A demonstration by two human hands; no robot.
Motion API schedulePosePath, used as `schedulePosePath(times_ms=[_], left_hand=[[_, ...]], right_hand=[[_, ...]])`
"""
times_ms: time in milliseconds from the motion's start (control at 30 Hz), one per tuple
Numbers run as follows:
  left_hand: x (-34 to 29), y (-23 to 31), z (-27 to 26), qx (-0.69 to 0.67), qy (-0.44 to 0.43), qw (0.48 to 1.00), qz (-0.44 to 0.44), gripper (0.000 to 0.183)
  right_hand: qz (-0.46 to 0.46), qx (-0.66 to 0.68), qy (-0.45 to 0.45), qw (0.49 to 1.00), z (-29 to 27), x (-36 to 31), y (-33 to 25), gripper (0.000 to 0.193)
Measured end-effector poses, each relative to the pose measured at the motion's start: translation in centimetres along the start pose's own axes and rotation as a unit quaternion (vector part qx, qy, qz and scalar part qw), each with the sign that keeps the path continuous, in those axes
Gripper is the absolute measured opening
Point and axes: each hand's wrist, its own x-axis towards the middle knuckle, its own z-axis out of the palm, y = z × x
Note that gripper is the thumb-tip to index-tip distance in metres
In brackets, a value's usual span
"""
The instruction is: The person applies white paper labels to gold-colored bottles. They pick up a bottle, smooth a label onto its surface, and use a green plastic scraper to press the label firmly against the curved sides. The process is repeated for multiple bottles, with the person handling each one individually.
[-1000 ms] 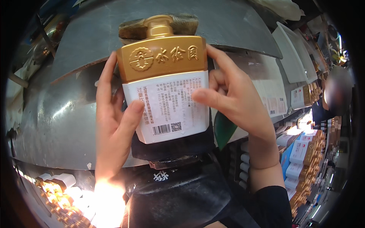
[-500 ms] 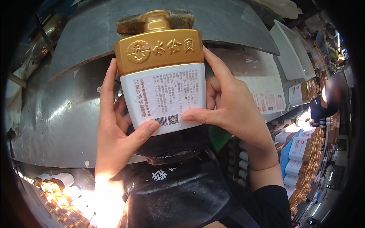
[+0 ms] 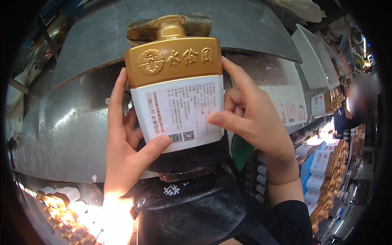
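A flat-sided bottle with a gold shoulder and neck and a white lower body stands upright in view between my hands. Printed text and a small barcode cover its white face. My left hand grips its left edge, with the thumb across the lower left corner and the fingers behind. On the other edge, my right hand holds the bottle, its forefinger along the gold shoulder and its thumb over the label's right side. The other right fingers curl beside the edge.
Behind the bottle lies a dark block on the grey worktop. A printed label sheet and a white plastic tray are at the right. Rows of similar bottles stand lower right, more lower left. A person is at far right.
The bottle has shifted slightly down and to the right in the view. My right thumb has moved up from the lower edge onto the label's right side.
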Motion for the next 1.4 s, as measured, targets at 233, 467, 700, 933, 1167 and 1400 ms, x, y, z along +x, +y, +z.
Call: schedulePosePath(times_ms=[233, 467, 700, 933, 1167, 1400], left_hand=[[0.0, -0.3, -0.1, 0.021, -0.001, 1.000, 0.013, 0.105], [-0.1, -0.5, -0.2, 0.018, 0.005, 1.000, 0.006, 0.103], [-0.1, -0.7, -0.6, 0.046, -0.002, 0.999, 0.026, 0.101], [-0.5, -0.7, -0.3, 0.034, 0.010, 0.999, -0.002, 0.102], [-0.4, -0.9, -0.3, 0.028, -0.002, 1.000, 0.013, 0.104], [-0.7, -0.9, -0.4, 0.034, 0.028, 0.999, -0.004, 0.104]], right_hand=[[-0.004, -0.012, 0.008, 1.000, 0.1, 0.1, 0.1, 0.083], [0.021, 0.024, 0.002, 0.999, 0.1, 0.3, -0.2, 0.078], [-0.022, 0.184, 0.022, 0.982, -2.2, 2.3, 2.7, 0.051], [-0.208, -0.048, 0.135, 0.968, -3.5, 0.2, 0.6, 0.041], [-0.470, -0.331, 0.104, 0.812, -3.3, 1.9, -2.1, 0.027], [-0.382, -0.319, 0.062, 0.865, -1.6, -0.4, -2.0, 0.030]])
